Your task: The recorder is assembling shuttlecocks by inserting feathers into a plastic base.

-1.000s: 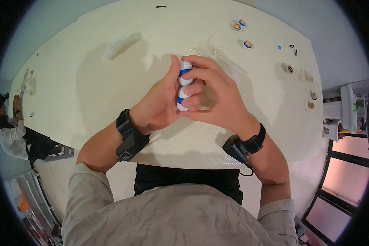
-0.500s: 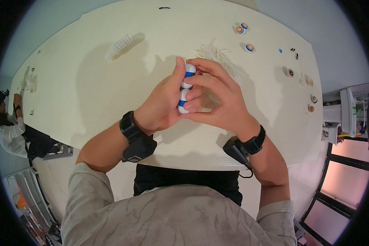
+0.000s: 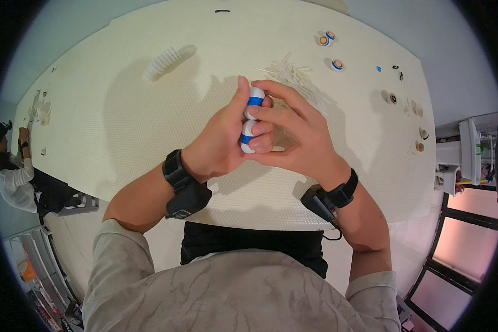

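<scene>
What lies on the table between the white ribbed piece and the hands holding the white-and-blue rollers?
Nothing: the head view shows bare cream table between the white ribbed piece and the left hand.

- The white-and-blue spools (image 3: 251, 119) clasped between both hands look like smooth, slightly glossy plastic.
- The desk (image 3: 122, 122) is cream and matt, with a fine dimpled texture.
- The white ribbed piece (image 3: 166, 60) at 11 o'clock looks like matt plastic.
- The wrist straps (image 3: 177, 171) are matt black.
- The grey shirt (image 3: 232, 293) is soft, marbled cloth.
</scene>
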### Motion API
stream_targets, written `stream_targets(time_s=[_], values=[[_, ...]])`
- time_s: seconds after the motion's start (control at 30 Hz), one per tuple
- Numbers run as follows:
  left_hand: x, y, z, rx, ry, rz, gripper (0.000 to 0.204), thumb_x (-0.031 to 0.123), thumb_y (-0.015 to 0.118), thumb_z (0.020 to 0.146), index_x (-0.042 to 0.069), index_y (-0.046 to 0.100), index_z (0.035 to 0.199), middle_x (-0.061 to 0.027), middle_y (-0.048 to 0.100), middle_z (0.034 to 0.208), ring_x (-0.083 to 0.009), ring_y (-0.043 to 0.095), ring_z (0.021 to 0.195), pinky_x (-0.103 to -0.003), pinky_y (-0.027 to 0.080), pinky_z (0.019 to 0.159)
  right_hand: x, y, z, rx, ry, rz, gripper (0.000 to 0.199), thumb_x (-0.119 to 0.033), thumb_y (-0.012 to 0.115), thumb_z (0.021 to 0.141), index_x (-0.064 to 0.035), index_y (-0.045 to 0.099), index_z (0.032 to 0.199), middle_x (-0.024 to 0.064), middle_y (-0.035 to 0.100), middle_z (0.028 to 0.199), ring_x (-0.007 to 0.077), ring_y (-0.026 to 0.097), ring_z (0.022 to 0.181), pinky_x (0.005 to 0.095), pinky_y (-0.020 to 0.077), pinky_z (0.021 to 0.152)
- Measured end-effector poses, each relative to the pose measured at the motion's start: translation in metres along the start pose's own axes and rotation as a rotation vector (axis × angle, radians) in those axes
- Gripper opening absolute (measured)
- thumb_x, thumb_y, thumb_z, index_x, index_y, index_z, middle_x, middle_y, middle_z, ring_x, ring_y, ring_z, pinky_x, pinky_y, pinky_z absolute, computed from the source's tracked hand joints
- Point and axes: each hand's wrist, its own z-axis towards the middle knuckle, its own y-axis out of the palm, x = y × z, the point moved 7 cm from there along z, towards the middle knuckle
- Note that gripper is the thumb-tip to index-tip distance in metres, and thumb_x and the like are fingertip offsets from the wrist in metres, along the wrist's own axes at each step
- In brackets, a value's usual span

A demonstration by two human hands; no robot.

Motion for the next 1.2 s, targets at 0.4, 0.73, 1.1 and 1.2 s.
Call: stream_targets(time_s=[0.4,0.73,1.1,1.2], values=[[0.001,-0.007,-0.001,0.146,-0.005,0.064,0.066,0.076,0.03,0.098,0.013,0.048,0.093,0.005,0.035,0.063,-0.0076,0.036,0.051,-0.023,0.03,0.046,-0.003,0.007,0.004,-0.04,0.008,-0.005,0.061,-0.009,0.089,0.058,-0.0126,0.068,0.115,0.014,0.056,0.139,0.0332,0.062,0.114,0.0408,0.0538,0.094],[0.001,-0.01,-0.005,0.184,-0.01,0.101,0.067,0.078,0.03,0.096,0.014,0.048,0.091,0.0068,0.031,0.058,-0.0065,0.033,0.047,-0.023,0.028,0.043,-0.005,0.009,0.004,-0.029,-0.009,-0.018,0.059,-0.009,0.089,0.059,-0.0112,0.067,0.113,0.0135,0.056,0.139,0.0316,0.063,0.11,0.0398,0.0544,0.093],[-0.001,-0.014,0.0,0.174,-0.071,-0.018,0.059,0.074,0.032,0.099,0.021,0.054,0.085,0.0084,0.036,0.05,-0.0061,0.038,0.041,-0.023,0.031,0.039,-0.004,0.009,0.003,-0.024,-0.037,-0.027,0.058,-0.008,0.09,0.057,-0.0112,0.067,0.111,0.0124,0.056,0.138,0.03,0.062,0.105,0.0394,0.0544,0.09],[-0.001,-0.012,-0.002,0.15,-0.062,-0.057,0.057,0.072,0.032,0.1,0.021,0.054,0.087,0.009,0.037,0.053,-0.005,0.036,0.041,-0.022,0.03,0.039,-0.005,0.01,0.004,-0.03,-0.032,-0.027,0.059,-0.008,0.09,0.057,-0.0111,0.067,0.111,0.0119,0.056,0.138,0.0299,0.062,0.105,0.0396,0.0543,0.09]])
